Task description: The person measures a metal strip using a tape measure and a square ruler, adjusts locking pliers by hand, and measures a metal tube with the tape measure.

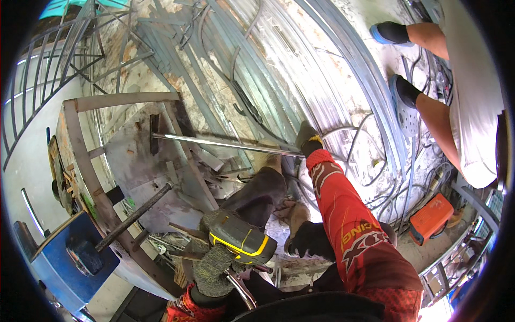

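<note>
My right hand (311, 144), gloved and below a red sleeve, reaches far forward and closes round a shiny metal tube (230, 144). The tube runs left across a metal frame (86, 145), and its left end meets a short dark metal plate (154, 134). Near my body, my left hand (211, 271) wears a grey knit glove. Its fingers wrap round a black, boxy device with yellow stripes (241, 236); its exact kind does not show. Two brown, worn bars (185, 231) stick out left of that glove. A chrome tube (242, 290) lies just below it.
Long grey metal strips (354, 70) and looping cables (359, 137) spread over the floor. At the right stands another person (472, 96) in clogs, near an orange box (431, 217). A blue machine (78, 257) with a dark rod is at lower left, barred metalwork (48, 80) behind.
</note>
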The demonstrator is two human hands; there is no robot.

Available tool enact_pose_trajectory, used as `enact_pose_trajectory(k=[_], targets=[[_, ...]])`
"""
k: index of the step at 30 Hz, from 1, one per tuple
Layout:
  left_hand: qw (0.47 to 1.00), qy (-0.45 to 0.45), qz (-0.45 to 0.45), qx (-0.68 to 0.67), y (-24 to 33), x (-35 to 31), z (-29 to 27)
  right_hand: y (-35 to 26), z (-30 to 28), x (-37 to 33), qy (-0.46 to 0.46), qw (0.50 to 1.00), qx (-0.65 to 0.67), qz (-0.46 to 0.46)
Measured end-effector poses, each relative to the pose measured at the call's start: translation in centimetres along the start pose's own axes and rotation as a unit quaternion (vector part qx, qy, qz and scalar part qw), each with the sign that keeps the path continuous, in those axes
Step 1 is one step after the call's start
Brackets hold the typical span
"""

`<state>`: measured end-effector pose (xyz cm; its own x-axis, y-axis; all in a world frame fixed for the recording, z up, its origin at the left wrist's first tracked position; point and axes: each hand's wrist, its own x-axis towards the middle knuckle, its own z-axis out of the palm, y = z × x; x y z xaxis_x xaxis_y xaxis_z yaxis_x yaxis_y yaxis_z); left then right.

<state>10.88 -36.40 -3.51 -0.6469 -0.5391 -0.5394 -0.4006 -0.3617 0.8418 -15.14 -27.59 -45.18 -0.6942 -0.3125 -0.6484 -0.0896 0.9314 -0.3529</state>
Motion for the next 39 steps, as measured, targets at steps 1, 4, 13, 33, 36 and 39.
enact_pose_trajectory(k=[1, 4, 13, 33, 36, 39], targets=[[0.998, -0.017, -0.027, -0.055, -0.2, 0.3, 0.3, 2.5, 0.3, 0.6, 0.012, 1.0, -0.008, 0.008], [0.987, -0.039, 0.009, 0.154, -0.8, 0.8, 0.9, 5.9, 0.7, 0.9, 0.06, 0.997, -0.037, 0.019], [0.975, -0.088, -0.079, -0.186, -0.2, 1.1, 2.7, 3.0, -3.1, -2.0, 0.033, 0.986, -0.156, -0.041], [0.986, 0.003, -0.121, -0.11, -0.8, -1.0, 5.4, 2.0, -12.1, 0.5, 0.206, 0.97, -0.084, -0.102], [0.99, 0.025, -0.115, -0.074, -1.2, -1.7, 4.9, 1.1, -13.2, -0.1, 0.156, 0.972, -0.118, -0.129], [0.996, -0.008, -0.072, -0.051, -1.4, -1.3, 5.8, 2.5, -14.0, 1.2, 0.156, 0.966, -0.134, -0.159]])
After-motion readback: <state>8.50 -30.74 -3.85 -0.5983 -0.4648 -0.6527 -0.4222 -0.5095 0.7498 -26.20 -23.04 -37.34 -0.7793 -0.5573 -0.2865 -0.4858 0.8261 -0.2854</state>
